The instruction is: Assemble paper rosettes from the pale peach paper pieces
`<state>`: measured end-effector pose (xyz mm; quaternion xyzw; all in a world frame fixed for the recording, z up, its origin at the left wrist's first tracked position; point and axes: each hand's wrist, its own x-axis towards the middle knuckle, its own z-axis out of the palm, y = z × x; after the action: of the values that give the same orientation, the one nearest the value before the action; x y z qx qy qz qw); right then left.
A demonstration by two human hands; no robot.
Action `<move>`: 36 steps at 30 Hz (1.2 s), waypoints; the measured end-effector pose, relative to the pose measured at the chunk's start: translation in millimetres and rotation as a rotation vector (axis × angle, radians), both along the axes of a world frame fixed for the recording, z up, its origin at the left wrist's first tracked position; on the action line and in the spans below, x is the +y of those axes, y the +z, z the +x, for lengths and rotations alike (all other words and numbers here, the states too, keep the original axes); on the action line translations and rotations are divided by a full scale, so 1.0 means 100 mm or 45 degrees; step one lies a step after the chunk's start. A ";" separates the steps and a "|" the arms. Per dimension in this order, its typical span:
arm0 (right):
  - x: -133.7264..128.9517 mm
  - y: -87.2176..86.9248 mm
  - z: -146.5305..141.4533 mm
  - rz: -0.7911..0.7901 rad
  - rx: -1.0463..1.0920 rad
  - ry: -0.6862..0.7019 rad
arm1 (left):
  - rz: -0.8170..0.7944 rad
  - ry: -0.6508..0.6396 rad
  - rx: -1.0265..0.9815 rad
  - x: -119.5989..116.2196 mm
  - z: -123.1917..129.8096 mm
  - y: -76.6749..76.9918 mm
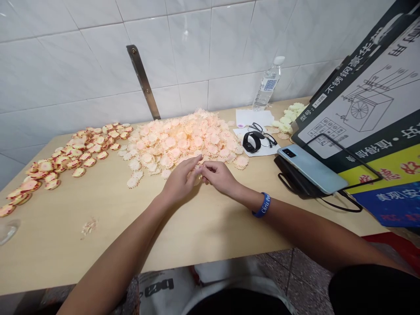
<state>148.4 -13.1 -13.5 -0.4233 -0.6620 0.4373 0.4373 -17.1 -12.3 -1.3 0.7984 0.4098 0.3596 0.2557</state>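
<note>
Wristband in blue: circling the right forearm. Left hand and right hand: touching each other over the worktop, hiding any grip too well to tell. Peach flower-shaped discs: lying heaped just beyond. Red-edged discs: spreading leftward. Water bottle: standing farther back, near the tiled wall.

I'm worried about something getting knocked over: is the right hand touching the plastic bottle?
Apart. The head view shows the right hand well short of the plastic bottle, with white paper lying between them.
</note>
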 end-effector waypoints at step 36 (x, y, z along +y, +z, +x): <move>-0.03 -0.01 -0.01 0.165 -0.172 -0.018 | -0.537 0.169 -0.330 0.01 0.04 0.09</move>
<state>147.7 -16.1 -14.7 -0.4274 -0.7138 0.3610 0.4213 -12.8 -10.9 7.4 0.6461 0.4909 0.3815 0.4428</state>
